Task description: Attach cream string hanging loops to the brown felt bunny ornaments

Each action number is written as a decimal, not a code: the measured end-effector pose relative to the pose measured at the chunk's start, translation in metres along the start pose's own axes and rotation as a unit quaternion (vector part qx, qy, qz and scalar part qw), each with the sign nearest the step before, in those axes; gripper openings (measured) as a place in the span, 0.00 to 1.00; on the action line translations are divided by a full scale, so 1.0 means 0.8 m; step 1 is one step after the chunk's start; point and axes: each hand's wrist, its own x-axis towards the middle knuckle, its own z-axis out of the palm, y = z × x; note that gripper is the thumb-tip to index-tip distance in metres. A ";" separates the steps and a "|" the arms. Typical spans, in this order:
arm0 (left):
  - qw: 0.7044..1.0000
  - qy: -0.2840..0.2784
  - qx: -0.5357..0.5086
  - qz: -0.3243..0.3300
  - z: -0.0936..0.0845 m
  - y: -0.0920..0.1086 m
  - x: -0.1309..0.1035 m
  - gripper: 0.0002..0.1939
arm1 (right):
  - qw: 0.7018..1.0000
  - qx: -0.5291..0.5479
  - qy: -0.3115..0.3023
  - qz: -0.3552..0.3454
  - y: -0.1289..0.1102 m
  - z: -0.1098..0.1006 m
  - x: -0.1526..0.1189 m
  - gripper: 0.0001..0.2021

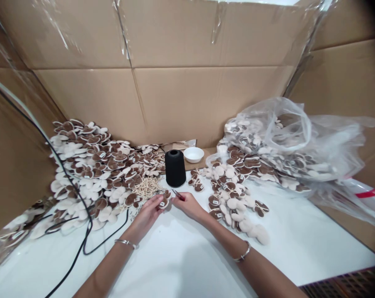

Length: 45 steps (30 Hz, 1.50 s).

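Observation:
My left hand (149, 214) pinches a brown plush piece (165, 199) with rounded lobes, a cream edge and a small white tag. Close on its right, my right hand (189, 205) is closed around a small pointed tool (178, 195) with a dark red handle, its tip pointing up and to the left. Whether it is snips or tweezers, I cannot tell. The tool and the plush piece appear slightly apart. Just beyond both hands stands a black cone of thread (175, 169). A tangle of cream cords (148, 186) lies behind my left hand.
A large heap of brown and cream plush pieces (90, 165) fills the left side. A smaller pile (233, 203) lies to the right, below a clear plastic bag (327, 140) of more pieces. A white bowl (194, 155) sits behind the cone. Black cables (88, 225) cross the left; cardboard walls (212, 99) surround the table.

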 end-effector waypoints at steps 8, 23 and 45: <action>1.000 -0.016 0.005 0.007 -0.001 0.000 0.000 0.07 | 1.000 -0.001 -0.004 -0.004 0.001 -0.001 0.001 0.15; 0.982 0.049 0.102 0.154 0.010 -0.006 -0.007 0.16 | 1.000 0.003 0.023 -0.019 -0.016 0.010 -0.008 0.16; 0.925 -0.091 0.330 0.167 0.009 0.003 -0.033 0.08 | 0.996 0.019 -0.082 0.016 -0.019 -0.002 -0.015 0.18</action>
